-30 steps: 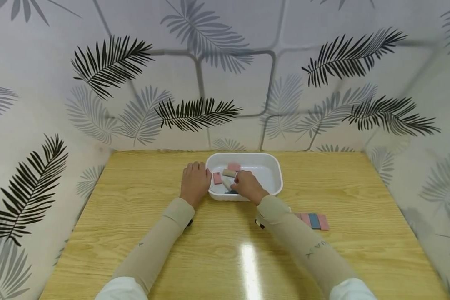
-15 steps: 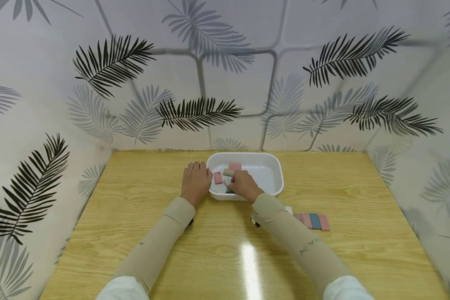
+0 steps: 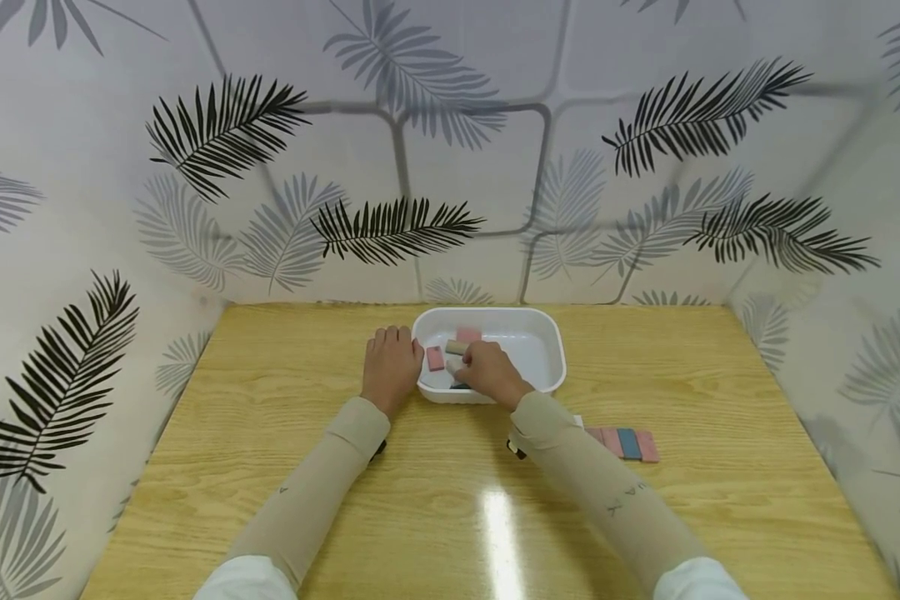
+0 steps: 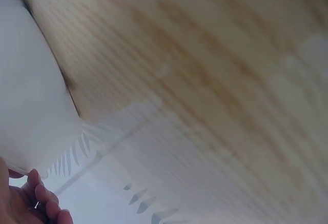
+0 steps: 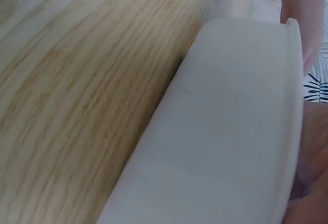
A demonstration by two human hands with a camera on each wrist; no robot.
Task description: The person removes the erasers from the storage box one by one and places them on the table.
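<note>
My left hand grips the left rim of a white plastic basin; in the left wrist view its curled fingers show at the rim. Inside the basin, my right hand is bent over with thumb and forefinger at a pale block, seemingly pinching it; its palm side faces away. A dark block shows just beneath those fingertips. Around them lie a pink rectangular block, a beige cylindrical block and another pink block. In the right wrist view the basin wall hides most of the right hand.
To the right of the basin, a row of flat pink blocks and a blue block lies on the wooden table, partly covered by the right sleeve. A patterned wall covering stands behind the table.
My right hand has shifted slightly left inside the basin, its fingertips closing in on the pale block, and more of the dark block is covered. The left hand stays on the rim.
</note>
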